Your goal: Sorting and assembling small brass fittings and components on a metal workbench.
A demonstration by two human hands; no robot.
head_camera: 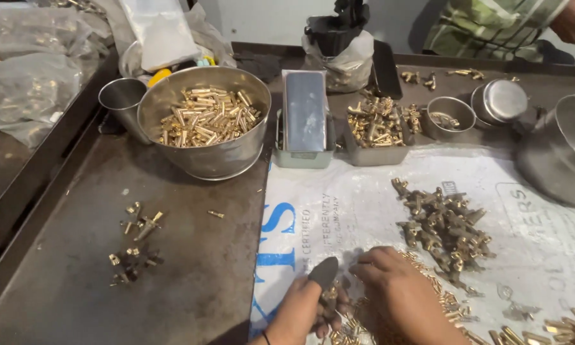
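Gold-coloured brass fittings [443, 227] lie on a white sack [364, 211] printed with blue letters.

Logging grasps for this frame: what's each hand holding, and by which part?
Left hand grips a small brass fitting low down, with a dark cover on the thumb; exact hold point is hidden. Right hand rests on loose brass pins; whether it holds any cannot be told.

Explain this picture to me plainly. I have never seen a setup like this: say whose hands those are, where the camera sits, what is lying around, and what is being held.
There is no machine here. One camera worn on a person's head looks down at their own bare hands. The left hand pinches a small brass fitting; the right hand rests on loose small brass parts spread over a printed white sheet. A heap of darker brass fittings lies on that sheet. Behind stand a steel bowl of brass pieces and small trays. Another person's sleeve shows at the top right.
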